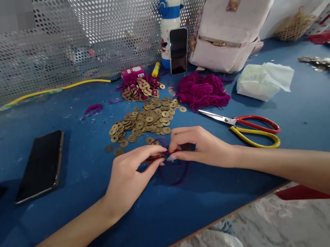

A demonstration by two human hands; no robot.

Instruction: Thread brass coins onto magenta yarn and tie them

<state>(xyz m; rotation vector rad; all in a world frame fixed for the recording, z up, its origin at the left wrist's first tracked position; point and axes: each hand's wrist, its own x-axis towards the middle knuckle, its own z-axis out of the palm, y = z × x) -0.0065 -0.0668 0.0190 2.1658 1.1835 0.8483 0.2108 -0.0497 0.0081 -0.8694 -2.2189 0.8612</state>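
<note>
My left hand [131, 175] and my right hand [198, 145] meet fingertip to fingertip low over the blue table [105, 218]. Both pinch a thin magenta cord [174, 176] that loops down between them onto the table. Something small and dark sits between my left fingers; I cannot make it out. Just beyond my hands lies a loose pile of brass coins with holes [145, 120]. Farther back is a bunch of coins strung on magenta cord [140, 87], and to the right a heap of magenta cord [202, 92].
Scissors with red and yellow handles [244, 125] lie right of my right hand. A black phone [41, 165] lies at left, a second phone [178, 50] leans on a bottle [170, 17], beside a white backpack [235, 14]. A tissue pack [263, 79] and a yellow cable [36, 94] are behind.
</note>
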